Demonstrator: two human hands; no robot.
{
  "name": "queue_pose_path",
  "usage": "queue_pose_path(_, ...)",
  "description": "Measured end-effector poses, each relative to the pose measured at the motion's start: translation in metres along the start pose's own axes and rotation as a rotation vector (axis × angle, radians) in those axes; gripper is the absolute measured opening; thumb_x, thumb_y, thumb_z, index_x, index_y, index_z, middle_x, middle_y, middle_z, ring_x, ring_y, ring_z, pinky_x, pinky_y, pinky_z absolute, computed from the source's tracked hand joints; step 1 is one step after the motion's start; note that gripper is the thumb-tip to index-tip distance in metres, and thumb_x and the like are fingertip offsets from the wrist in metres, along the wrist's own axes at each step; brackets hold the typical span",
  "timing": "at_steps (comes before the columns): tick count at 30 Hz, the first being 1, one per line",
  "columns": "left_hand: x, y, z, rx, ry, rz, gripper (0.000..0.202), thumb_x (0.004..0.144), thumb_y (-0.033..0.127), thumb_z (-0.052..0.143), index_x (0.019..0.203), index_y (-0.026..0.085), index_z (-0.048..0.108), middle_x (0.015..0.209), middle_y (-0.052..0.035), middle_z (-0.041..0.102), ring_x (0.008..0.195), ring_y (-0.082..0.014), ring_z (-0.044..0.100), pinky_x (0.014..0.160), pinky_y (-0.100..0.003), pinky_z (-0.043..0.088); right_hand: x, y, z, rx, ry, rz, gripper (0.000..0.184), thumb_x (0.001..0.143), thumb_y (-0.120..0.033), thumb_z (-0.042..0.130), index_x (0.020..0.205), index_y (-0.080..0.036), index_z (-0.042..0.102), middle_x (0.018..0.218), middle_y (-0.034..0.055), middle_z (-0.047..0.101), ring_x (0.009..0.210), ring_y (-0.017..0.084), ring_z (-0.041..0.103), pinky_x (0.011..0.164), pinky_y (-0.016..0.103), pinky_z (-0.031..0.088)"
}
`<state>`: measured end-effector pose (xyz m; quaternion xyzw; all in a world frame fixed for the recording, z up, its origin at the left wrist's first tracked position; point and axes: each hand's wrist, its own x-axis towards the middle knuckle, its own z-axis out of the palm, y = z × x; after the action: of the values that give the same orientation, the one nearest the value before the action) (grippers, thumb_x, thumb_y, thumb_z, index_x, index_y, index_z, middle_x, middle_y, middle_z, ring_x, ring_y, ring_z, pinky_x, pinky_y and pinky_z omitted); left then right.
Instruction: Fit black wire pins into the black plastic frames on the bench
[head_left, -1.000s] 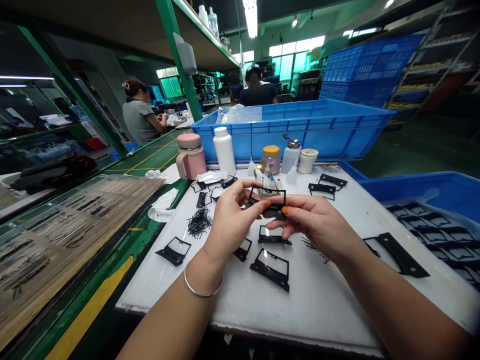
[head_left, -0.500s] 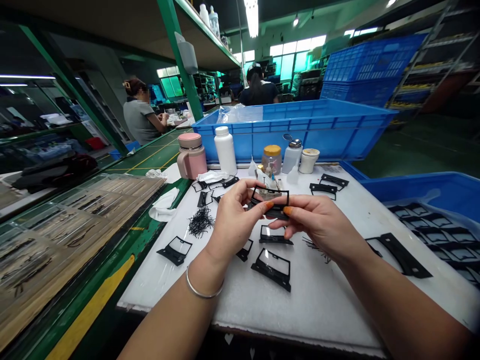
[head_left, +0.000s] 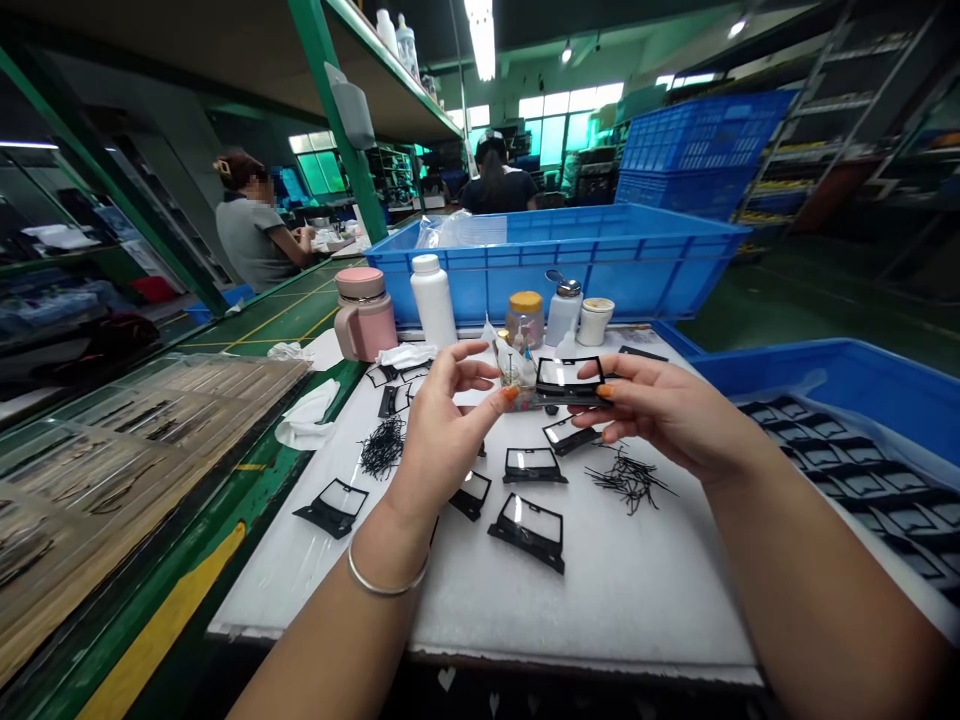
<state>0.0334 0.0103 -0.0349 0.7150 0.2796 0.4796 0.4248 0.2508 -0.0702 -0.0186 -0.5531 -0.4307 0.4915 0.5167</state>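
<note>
My right hand is closed on a black rectangular frame with a clear window and holds it level above the white foam pad. My left hand sits just left of the frame and apart from it. Its thumb and fingertips are pinched together, and I cannot make out what is between them. Under my hands lie several more black frames. A heap of thin black pins lies to the left and another heap below my right hand.
A pink mug, a white bottle, a yellow-lidded jar and a dispenser bottle stand at the pad's far edge before a blue crate. A blue bin of frames is at right, clear trays at left. Two co-workers sit beyond.
My left hand has let go of the frame that both hands held. My right hand has carried the frame rightward and turned it flatter. The view has shifted slightly right.
</note>
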Motion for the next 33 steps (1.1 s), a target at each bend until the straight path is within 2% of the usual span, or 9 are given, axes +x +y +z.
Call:
queue_pose_path(4,0.003,0.002,-0.017,0.103,0.025,0.018,0.029,0.083,0.032,0.069,0.107,0.018,0.061,0.091,-0.0047,0.065,0.084,-0.0156,0.060,0.066,-0.022,0.049,0.004,0.003,-0.006,-0.015,0.076,0.000,0.020,0.088,-0.014,0.055,0.107,-0.017,0.059,0.091,0.0138,0.073,0.086,0.024,0.072,0.055,0.018,0.056)
queue_pose_path(8,0.009,0.000,-0.036,0.442,-0.051,-0.016,0.011,0.083,0.027,0.066,0.082,0.017,0.070,0.078,-0.0024,0.066,0.071,-0.0148,0.059,0.063,-0.023,0.044,0.008,0.005,-0.009,0.002,0.168,-0.022,0.019,0.087,-0.014,0.055,0.104,-0.017,0.061,0.083,0.0116,0.072,0.078,0.021,0.073,0.051,0.017,0.054)
queue_pose_path(10,0.012,-0.002,-0.049,0.635,-0.132,-0.080,0.009,0.081,0.024,0.066,0.077,0.019,0.072,0.076,-0.0017,0.068,0.071,-0.0159,0.060,0.062,-0.024,0.042,0.010,0.006,-0.008,0.016,0.212,-0.028,0.017,0.087,-0.015,0.055,0.102,-0.017,0.063,0.079,0.0093,0.072,0.076,0.020,0.072,0.049,0.016,0.052)
queue_pose_path(13,0.012,-0.004,-0.070,0.905,-0.188,-0.218,0.007,0.077,0.020,0.068,0.075,0.022,0.074,0.074,-0.0007,0.068,0.072,-0.0172,0.060,0.060,-0.025,0.038,0.011,0.008,-0.004,0.024,0.254,-0.025,0.016,0.086,-0.015,0.056,0.099,-0.019,0.064,0.078,0.0073,0.071,0.074,0.018,0.072,0.048,0.014,0.051)
queue_pose_path(16,0.011,-0.006,-0.084,1.089,-0.269,-0.346,0.012,0.071,0.014,0.069,0.072,0.023,0.075,0.075,-0.0010,0.068,0.073,-0.0176,0.060,0.059,-0.024,0.037,0.011,0.008,0.001,0.024,0.261,-0.023,0.015,0.086,-0.013,0.056,0.096,-0.019,0.066,0.079,0.0076,0.071,0.073,0.017,0.072,0.048,0.014,0.051)
queue_pose_path(19,0.011,-0.012,-0.082,1.132,-0.352,-0.409,0.016,0.066,0.008,0.068,0.070,0.022,0.075,0.073,-0.0027,0.068,0.070,-0.0172,0.060,0.059,-0.024,0.037,0.010,0.007,0.004,0.038,0.258,-0.036,0.016,0.085,-0.012,0.057,0.096,-0.019,0.066,0.078,0.0088,0.071,0.072,0.018,0.072,0.048,0.013,0.051)
queue_pose_path(25,0.015,-0.026,-0.066,1.160,-0.424,-0.456,0.016,0.061,0.007,0.068,0.068,0.020,0.074,0.070,-0.0047,0.066,0.063,-0.0171,0.057,0.060,-0.024,0.039,0.007,0.006,0.006,0.055,0.245,-0.064,0.018,0.084,-0.010,0.057,0.096,-0.018,0.067,0.078,0.0104,0.071,0.071,0.019,0.072,0.048,0.014,0.052)
queue_pose_path(33,0.012,-0.024,-0.067,1.144,-0.420,-0.425,0.018,0.064,0.008,0.063,0.072,0.020,0.073,0.074,-0.0039,0.067,0.067,-0.0164,0.057,0.059,-0.023,0.038,0.007,0.006,0.007,0.065,0.233,-0.061,0.017,0.082,-0.011,0.059,0.096,-0.019,0.068,0.082,0.0105,0.071,0.072,0.019,0.072,0.048,0.014,0.052)
